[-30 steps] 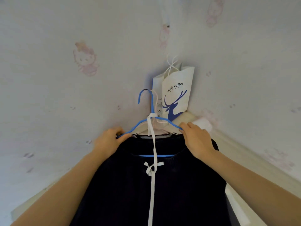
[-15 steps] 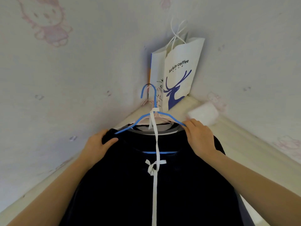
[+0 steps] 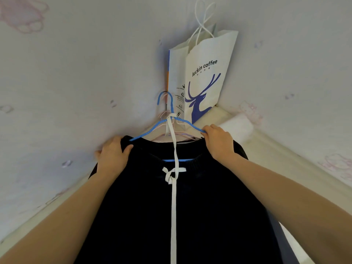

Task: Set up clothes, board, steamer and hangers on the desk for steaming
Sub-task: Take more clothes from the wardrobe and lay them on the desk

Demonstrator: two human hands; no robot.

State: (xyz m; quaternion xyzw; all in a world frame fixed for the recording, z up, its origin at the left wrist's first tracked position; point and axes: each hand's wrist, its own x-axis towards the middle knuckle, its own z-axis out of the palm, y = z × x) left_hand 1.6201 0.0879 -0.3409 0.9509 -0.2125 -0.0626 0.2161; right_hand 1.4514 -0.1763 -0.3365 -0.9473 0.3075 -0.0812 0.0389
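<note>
A dark navy garment lies spread on the desk, running from the corner toward me. A blue hanger sits in its neckline, hook pointing at the wall corner, with pale pink hangers beneath it. A white ribbon tied in a bow runs down the middle of the garment from the hanger neck. My left hand grips the garment's left shoulder by the hanger's left arm. My right hand holds the right shoulder at the hanger's right end.
A white paper coffee bag with a blue deer stands in the wall corner behind the hangers. A white soft packet lies right of it. Patterned walls close in on both sides along the pale desk edge.
The view has dropped and drawn closer to the corner. My left hand slid from the hanger's left arm onto the garment's shoulder, and the garment now covers more of the hanger.
</note>
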